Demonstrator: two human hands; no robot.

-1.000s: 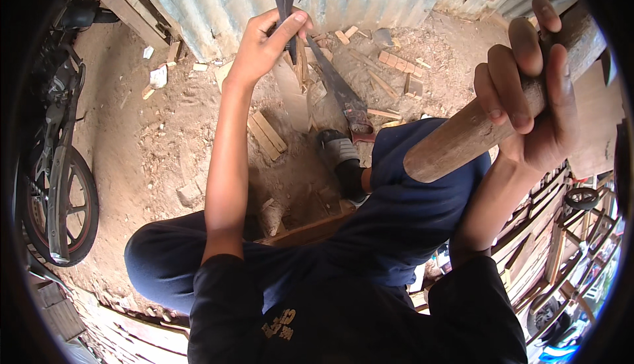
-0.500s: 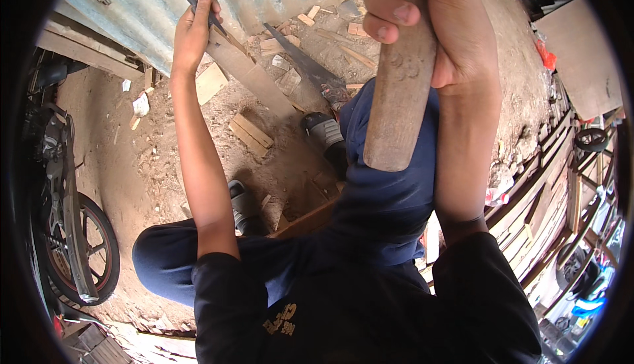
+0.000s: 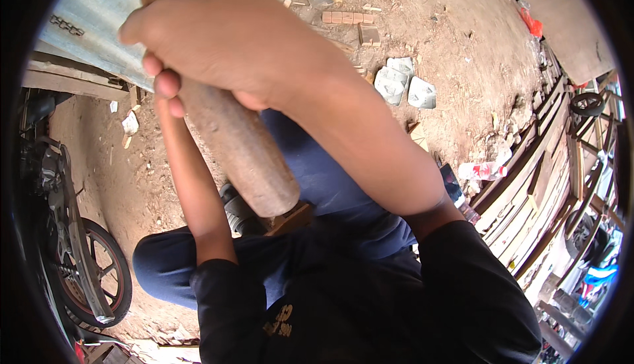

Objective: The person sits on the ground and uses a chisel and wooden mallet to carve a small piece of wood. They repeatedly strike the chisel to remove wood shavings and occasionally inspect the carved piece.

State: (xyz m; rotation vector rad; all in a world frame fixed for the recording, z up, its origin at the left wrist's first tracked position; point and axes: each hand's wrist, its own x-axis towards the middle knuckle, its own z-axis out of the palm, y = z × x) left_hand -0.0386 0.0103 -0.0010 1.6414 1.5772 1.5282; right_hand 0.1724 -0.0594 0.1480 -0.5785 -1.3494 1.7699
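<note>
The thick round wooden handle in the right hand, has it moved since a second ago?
Yes. The thick round wooden handle, gripped by the right hand, has swung from the picture's right side to the upper left, now crossing the corrugated metal sheet.

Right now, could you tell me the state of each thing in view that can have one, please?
Right hand: closed around the wooden handle, raised close to the camera.
Wooden handle: gripped, tilted, thick butt end pointing down towards the lap.
Left hand: hidden behind the right hand; only its forearm shows, stretched upward.
Motorcycle wheel: upright, resting on the dirt.
Grey flat pieces: lying flat on the ground.
</note>
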